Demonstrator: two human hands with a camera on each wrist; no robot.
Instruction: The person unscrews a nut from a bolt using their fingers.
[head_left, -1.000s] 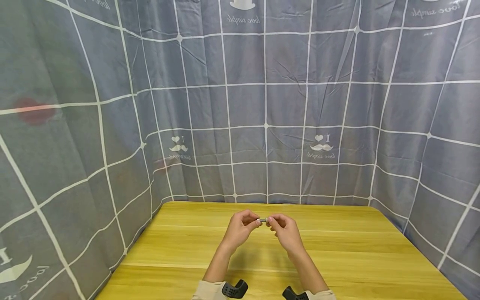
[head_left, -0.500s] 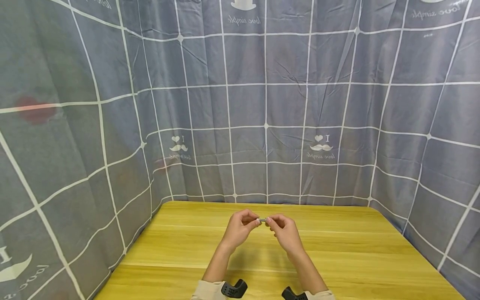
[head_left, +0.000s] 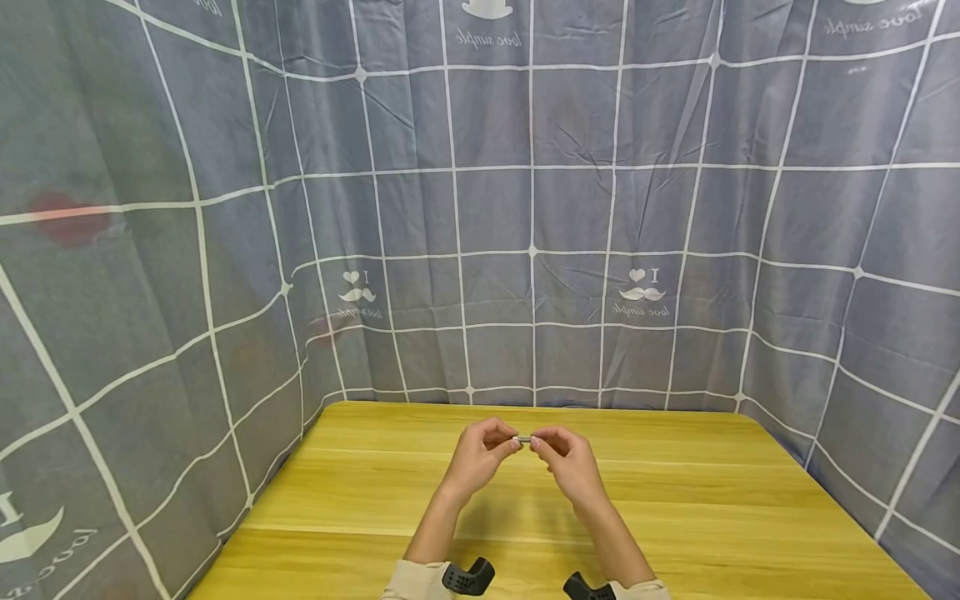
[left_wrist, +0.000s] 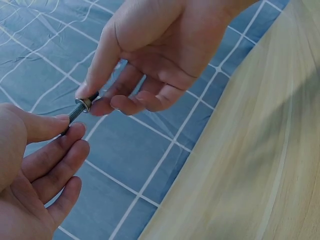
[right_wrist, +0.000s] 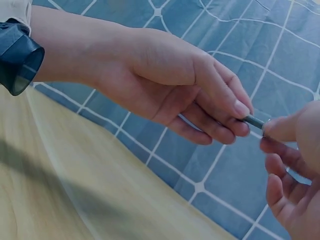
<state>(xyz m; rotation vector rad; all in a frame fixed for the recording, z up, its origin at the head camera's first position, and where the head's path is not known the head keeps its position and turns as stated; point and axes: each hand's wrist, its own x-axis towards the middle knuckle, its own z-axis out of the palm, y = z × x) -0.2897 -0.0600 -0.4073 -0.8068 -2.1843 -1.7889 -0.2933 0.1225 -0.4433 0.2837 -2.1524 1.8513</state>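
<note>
A small metal bolt [head_left: 524, 439] lies nearly level between my two hands, above the table. In the left wrist view, its threaded shaft [left_wrist: 75, 113] shows, with a nut-like metal ring [left_wrist: 86, 104] around it. My left hand [head_left: 475, 458] pinches one end of the bolt between thumb and index finger. With thumb and index finger, my right hand [head_left: 576, 467] grips the ring end. In the right wrist view the plain-looking shaft [right_wrist: 254, 121] spans the gap between the fingertips, and the ring is mostly hidden behind the right thumb [right_wrist: 282, 129].
A yellow wood-grain table [head_left: 712, 517] spreads beneath both hands. Grey curtains [head_left: 570, 208] with white grid lines stand behind it and along both sides. Black wrist devices [head_left: 468, 577] sit by the light sleeves.
My right hand has shifted slightly left toward the left hand, so less of the bolt shows between them. The left hand stays nearly in place.
</note>
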